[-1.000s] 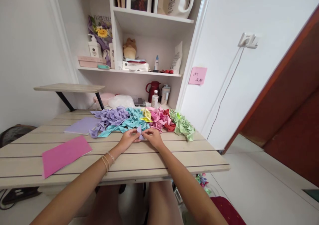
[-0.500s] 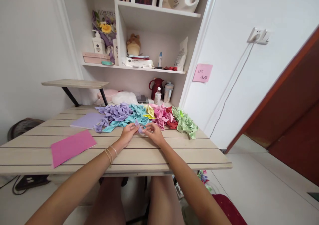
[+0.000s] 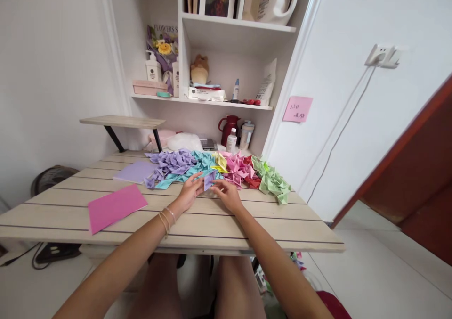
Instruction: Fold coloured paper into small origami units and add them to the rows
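A small folded piece of purple origami paper [image 3: 209, 180] is held up between my hands above the front of the origami heap. My left hand [image 3: 189, 192] is at its left edge, thumb and fingers round it. The fingers of my right hand [image 3: 229, 194] pinch its lower right side. Just behind lie folded paper pieces sorted by colour: purple [image 3: 176, 161], turquoise [image 3: 203, 160], yellow [image 3: 221, 162], pink [image 3: 237, 167], red [image 3: 253, 181] and green [image 3: 273, 181]. The exact folds in the held paper are too small to make out.
To the left lie a magenta paper stack [image 3: 116, 207] and a lilac paper stack [image 3: 134, 171]. A small raised shelf [image 3: 123, 121] stands behind them. Along the back are a clear bottle [image 3: 231, 141], a red jug [image 3: 230, 126] and a tumbler [image 3: 246, 134].
The purple paper has been turned and now shows a broader flat face. My left fingers have straightened somewhat. The whole view has shifted, so everything sits further right and slightly lower.
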`<state>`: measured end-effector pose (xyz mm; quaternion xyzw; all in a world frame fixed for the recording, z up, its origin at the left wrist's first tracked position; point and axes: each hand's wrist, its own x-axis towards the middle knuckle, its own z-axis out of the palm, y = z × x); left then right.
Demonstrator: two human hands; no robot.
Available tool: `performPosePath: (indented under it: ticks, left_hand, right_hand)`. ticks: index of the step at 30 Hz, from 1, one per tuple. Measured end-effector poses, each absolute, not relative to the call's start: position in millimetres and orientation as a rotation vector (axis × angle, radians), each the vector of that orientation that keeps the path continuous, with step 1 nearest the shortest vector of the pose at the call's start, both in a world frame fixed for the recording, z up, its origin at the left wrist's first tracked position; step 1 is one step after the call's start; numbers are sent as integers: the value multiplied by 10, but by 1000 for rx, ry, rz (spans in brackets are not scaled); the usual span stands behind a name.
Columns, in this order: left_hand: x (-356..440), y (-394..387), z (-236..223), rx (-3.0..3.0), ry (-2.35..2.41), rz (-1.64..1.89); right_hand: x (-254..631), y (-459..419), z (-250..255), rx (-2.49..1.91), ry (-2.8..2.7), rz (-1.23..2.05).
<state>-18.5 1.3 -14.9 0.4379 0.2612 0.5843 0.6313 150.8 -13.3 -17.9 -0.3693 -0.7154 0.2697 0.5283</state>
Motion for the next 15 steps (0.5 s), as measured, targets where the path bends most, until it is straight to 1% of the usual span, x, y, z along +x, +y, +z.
performPosePath:
  ticks: [5, 11, 15]
  left_hand:
    - [-167, 3, -160, 1006, 577, 1280]
    - [-156, -24, -168, 1013, 592, 1238]
    - [-166, -40, -166, 1015, 607, 1190]
  right_hand:
    - [1481, -198, -133, -893, -1775, 591]
    - [1464, -237, -125, -1152, -1804, 239]
    - [1462, -239, -125, -1217, -1773, 169]
